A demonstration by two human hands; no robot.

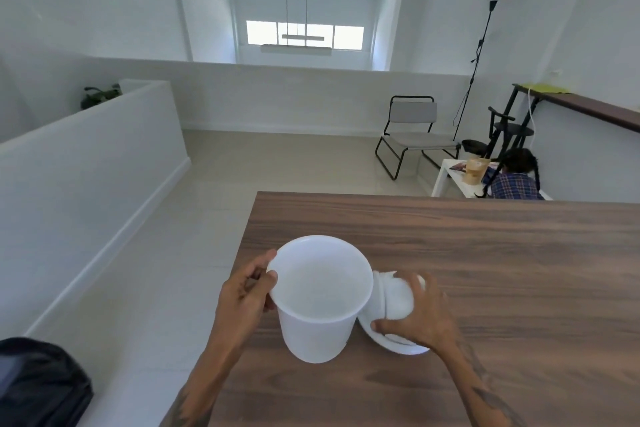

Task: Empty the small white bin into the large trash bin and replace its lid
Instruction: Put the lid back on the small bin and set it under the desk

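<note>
The small white bin stands upright and open near the left edge of the wooden table; I see nothing inside it. My left hand pinches its rim on the left side. Just right of the bin lies its white domed lid, tilted on the table, and my right hand grips it from above. At the bottom left corner a black bag-lined shape, probably the large trash bin, shows on the floor.
Pale tiled floor runs left of the table beside a low white wall. Beyond the table's far edge stand a black-framed chair, a low white table with a person crouched by it, and a stool under a wall shelf.
</note>
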